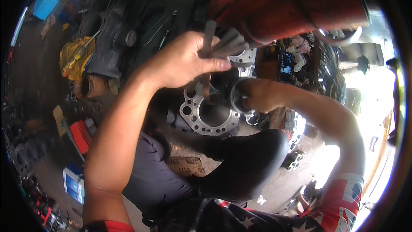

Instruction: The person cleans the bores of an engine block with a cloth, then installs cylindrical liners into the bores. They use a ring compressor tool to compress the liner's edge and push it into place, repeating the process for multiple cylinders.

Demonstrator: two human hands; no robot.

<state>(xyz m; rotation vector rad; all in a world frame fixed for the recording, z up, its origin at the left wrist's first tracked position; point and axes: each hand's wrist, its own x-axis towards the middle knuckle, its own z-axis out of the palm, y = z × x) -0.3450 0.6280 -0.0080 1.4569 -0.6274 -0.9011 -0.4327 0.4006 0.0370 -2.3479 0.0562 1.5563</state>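
My left hand (184, 62) is closed on a feeler gauge (229, 45), its dark flat blades fanned out and partly blurred. The thumb presses along the blades. To the right, my right hand (259, 96) reaches into the open end of a dark metal cylinder liner (233, 96) and grips its wall; some fingers are hidden inside. The liner lies on its side, above a grey engine block (198, 124) with large round bores and many bolt holes. One blade hangs down near the liner's far end.
A large red metal panel (283, 6) stands at the far side. To the left are an orange cloth (77, 56), a rusty sleeve (92, 87), a red box (80, 136) and a blue-white box (74, 184). A phone (285, 65) with a lit screen rests at the right. Cardboard (185, 166) lies between my legs.
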